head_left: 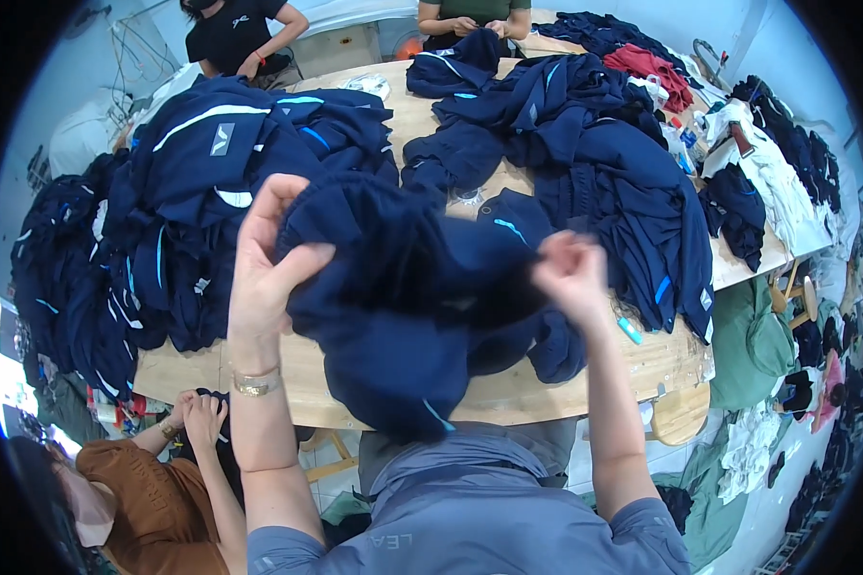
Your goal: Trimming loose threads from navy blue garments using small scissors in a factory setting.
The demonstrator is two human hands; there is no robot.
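Observation:
Between my two hands, above the table's near edge, hangs a navy garment [393,316] with a gathered elastic edge. My left hand [273,249] grips that gathered edge, thumb in front and fingers behind. Pinched closed and smeared by motion, my right hand [573,273] is at the garment's right end, pulling the cloth out sideways. The middle of the garment is blurred, and a short light-blue stripe shows near its lower tip. Whether it is trousers or a jacket I cannot tell.
Navy clothes are heaped on the wooden table [197,364] in a left pile [192,192] and a right pile [604,163]. A small turquoise tool [629,331] lies by the right pile. A co-worker in brown [153,489] sits at lower left; two people stand beyond the table. A wooden stool [681,414] is at right.

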